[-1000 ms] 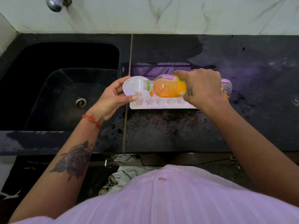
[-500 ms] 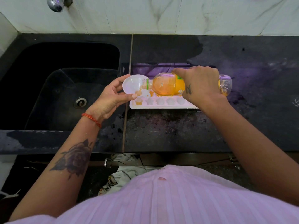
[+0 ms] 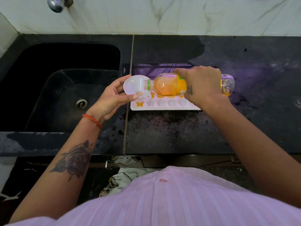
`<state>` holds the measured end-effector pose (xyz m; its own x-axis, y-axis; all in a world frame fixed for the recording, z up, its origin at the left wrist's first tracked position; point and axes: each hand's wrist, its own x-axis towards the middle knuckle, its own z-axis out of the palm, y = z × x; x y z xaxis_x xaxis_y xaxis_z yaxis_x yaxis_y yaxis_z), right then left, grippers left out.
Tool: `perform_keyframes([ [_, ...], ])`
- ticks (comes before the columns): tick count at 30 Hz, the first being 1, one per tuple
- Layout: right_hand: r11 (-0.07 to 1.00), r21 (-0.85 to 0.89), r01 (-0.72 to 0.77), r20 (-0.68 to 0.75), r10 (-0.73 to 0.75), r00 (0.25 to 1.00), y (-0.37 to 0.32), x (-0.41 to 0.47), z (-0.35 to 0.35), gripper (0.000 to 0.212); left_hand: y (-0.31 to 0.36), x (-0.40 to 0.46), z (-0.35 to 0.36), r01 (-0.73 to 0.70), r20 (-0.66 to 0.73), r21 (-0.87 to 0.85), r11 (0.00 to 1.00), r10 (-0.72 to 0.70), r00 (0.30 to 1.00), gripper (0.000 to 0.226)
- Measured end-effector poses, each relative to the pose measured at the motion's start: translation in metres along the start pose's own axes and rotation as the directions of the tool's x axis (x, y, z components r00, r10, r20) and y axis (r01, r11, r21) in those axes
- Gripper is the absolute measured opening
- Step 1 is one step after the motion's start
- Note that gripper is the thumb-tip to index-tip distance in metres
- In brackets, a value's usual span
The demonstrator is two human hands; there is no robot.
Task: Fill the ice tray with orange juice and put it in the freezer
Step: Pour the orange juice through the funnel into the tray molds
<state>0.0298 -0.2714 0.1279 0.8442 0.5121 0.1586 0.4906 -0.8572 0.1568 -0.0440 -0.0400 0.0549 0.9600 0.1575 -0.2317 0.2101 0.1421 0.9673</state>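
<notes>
A white ice tray [image 3: 164, 107] with star and round moulds lies on the black counter [image 3: 171, 132]. Its far row and the near-left star cell hold orange juice; the other near cells look empty. My left hand [image 3: 112, 97] pinches a white plastic funnel [image 3: 133, 84] over the tray's left end. My right hand [image 3: 202, 85] grips a clear bottle of orange juice [image 3: 166, 84], tipped on its side with the open mouth inside the funnel. The tray's right end is hidden under my right hand.
A black sink [image 3: 65, 88] with a metal drain lies just left of the tray. A chrome tap [image 3: 56, 4] hangs above it on the marble wall. The counter right of the bottle is wet and bare. A crumpled cloth [image 3: 123, 176] lies below the counter edge.
The bottle and funnel have shifted slightly; my right hand tipped the bottle a little more. Both hands keep their grips.
</notes>
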Motion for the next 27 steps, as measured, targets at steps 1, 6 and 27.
perform_keyframes([
  [1, 1.0, 0.001, 0.003, 0.0, -0.003, 1.0, 0.0, 0.0, 0.0, 0.049, 0.0, 0.0, 0.0, -0.001, -0.001, 0.002, 1.0, 0.001, 1.0, 0.073],
  [6, 1.0, 0.011, 0.004, 0.009, -0.004, 1.0, 0.0, 0.001, 0.001, 0.05, 0.001, 0.001, 0.0, 0.0, -0.013, 0.008, 1.0, 0.0, 1.0, 0.069],
  [27, 0.983, 0.119, -0.138, 0.134, 0.122, 0.983, 0.023, -0.019, 0.002, 0.062, -0.001, 0.007, 0.02, 0.016, 0.077, -0.03, 0.999, -0.013, 0.997, 0.078],
])
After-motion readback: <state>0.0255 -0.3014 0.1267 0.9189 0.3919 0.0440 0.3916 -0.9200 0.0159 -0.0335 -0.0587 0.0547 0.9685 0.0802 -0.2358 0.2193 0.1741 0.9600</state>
